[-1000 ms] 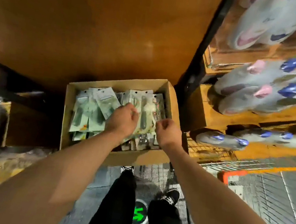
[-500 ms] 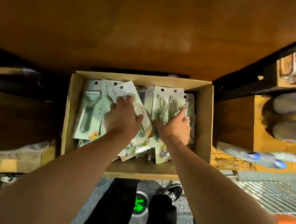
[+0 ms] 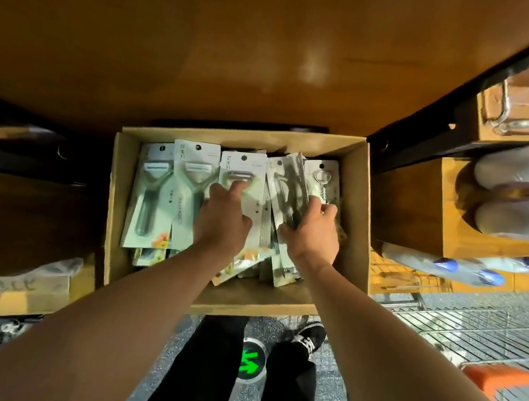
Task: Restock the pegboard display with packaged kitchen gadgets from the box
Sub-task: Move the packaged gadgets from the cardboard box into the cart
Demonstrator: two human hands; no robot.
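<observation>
An open cardboard box [image 3: 363, 216] stands in front of me, full of carded kitchen gadgets. Three peeler packs lie side by side in its left half: one at the far left [image 3: 149, 196], one beside it [image 3: 190, 181] and a third [image 3: 243, 169]. My left hand [image 3: 223, 221] lies on the third pack, fingers stretched over the peeler's blade. My right hand [image 3: 311, 232] grips a tilted bundle of darker packs [image 3: 287, 186] in the box's right half. A corkscrew pack [image 3: 323, 178] stands behind that hand. No pegboard is in sight.
A wooden board [image 3: 213, 36] fills the top of the view. Shelves with wrapped bottles [image 3: 526, 221] stand at the right, above a wire cart [image 3: 477, 334]. Another carton [image 3: 9, 295] sits at the left. My legs and a green floor arrow [image 3: 249, 362] are below the box.
Both hands have gone deeper into the box. The left hand slid right from a tilted pack onto the third peeler pack; the right hand closed round the bundle of packs and tilted it.
</observation>
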